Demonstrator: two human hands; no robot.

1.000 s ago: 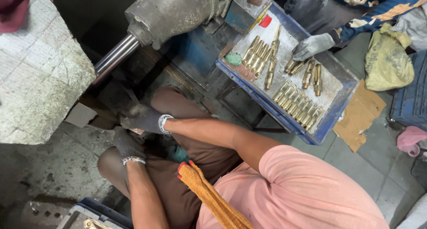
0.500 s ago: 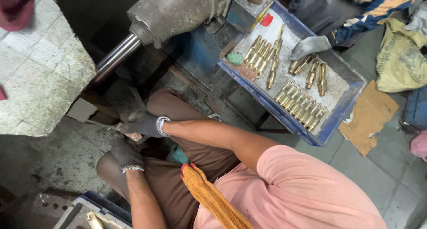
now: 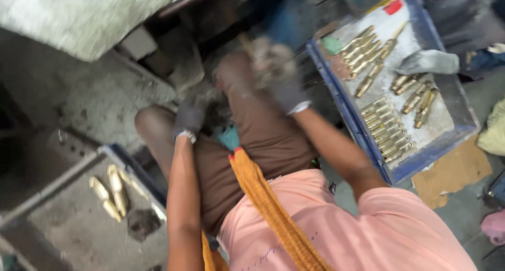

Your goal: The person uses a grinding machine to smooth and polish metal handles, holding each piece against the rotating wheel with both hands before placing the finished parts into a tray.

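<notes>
The brass fittings (image 3: 380,79) lie in rows in the blue tray (image 3: 347,110), by its near and far edges. Half a second ago both gloved hands were low between the knees; now the right hand (image 3: 281,76) has risen toward the tray's left rim, blurred, finger state unclear. The left hand (image 3: 189,116) rests by the left knee, fingers curled together. Another person's gloved hand (image 3: 428,62) lies on the tray. A second tray (image 3: 79,218) holds a few fittings (image 3: 111,191) near its left edge. The concrete floor (image 3: 100,100) around is cramped.
</notes>
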